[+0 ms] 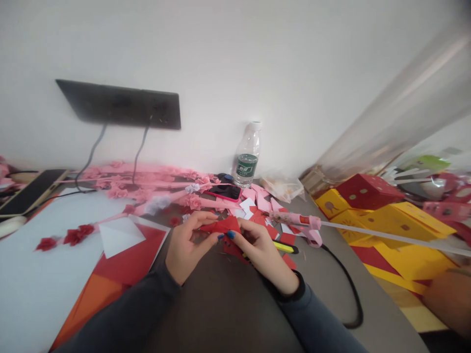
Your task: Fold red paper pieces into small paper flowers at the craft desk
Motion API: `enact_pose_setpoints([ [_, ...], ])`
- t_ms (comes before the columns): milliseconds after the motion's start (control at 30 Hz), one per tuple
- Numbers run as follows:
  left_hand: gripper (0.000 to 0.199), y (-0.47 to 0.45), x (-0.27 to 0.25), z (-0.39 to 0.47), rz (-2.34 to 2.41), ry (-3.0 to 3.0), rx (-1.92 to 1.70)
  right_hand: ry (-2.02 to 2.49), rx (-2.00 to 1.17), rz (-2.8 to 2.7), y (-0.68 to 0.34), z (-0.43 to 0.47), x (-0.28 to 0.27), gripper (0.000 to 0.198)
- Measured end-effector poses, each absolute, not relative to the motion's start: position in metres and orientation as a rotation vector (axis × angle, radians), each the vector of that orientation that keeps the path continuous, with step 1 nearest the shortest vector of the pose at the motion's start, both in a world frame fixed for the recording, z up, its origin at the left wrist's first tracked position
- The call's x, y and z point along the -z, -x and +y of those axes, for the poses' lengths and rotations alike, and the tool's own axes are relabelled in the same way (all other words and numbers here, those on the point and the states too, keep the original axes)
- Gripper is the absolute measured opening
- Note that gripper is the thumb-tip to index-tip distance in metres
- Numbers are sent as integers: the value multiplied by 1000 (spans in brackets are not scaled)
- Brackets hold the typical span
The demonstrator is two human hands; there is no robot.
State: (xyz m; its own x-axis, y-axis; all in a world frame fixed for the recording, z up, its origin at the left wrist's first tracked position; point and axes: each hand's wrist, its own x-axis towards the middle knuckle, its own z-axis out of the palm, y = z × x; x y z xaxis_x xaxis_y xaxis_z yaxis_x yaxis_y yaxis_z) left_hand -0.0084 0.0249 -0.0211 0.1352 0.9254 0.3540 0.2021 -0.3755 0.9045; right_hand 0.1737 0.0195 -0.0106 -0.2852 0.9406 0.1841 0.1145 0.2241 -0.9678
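Note:
A small folded piece of red paper (227,225) is pinched between my two hands, above the near part of the grey table. My left hand (192,245) grips its left side, thumb and fingers pressed together. On the other side my right hand (263,250) holds it with the blue-nailed thumb on top. Exact folds are blurred. Just beyond lie red, white and pink paper pieces (262,202). A yellow and black cutter (286,246) rests beside my right hand. The pink glue gun (294,219), with a long white glue stick in it, lies farther right.
Pink paper-flower stems (121,189) stretch along the wall. A water bottle (248,154) stands behind a pink-edged phone (225,191). Red and white sheets (127,252) lie left. Yellow and red boxes (382,220) stand right, near another person's arm (451,299). A black cord (355,289) curves across the table.

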Motion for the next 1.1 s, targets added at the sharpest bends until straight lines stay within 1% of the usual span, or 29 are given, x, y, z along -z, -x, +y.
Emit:
enact_pose_setpoints([
  [167,12,10,23,25,1093,-1714,-1272,1030,-1190,-1554,-173,19,10,34],
  [433,20,9,17,23,1089,-1688,-1246,1047,-1123,-1526,-174,20,15,31],
  [700,21,7,21,26,1100,-1538,-1212,1051,-1126,-1519,-174,19,13,35],
  [1100,12,1,19,23,963,-1428,-1228,1015,-1145,-1537,-171,16,11,33],
])
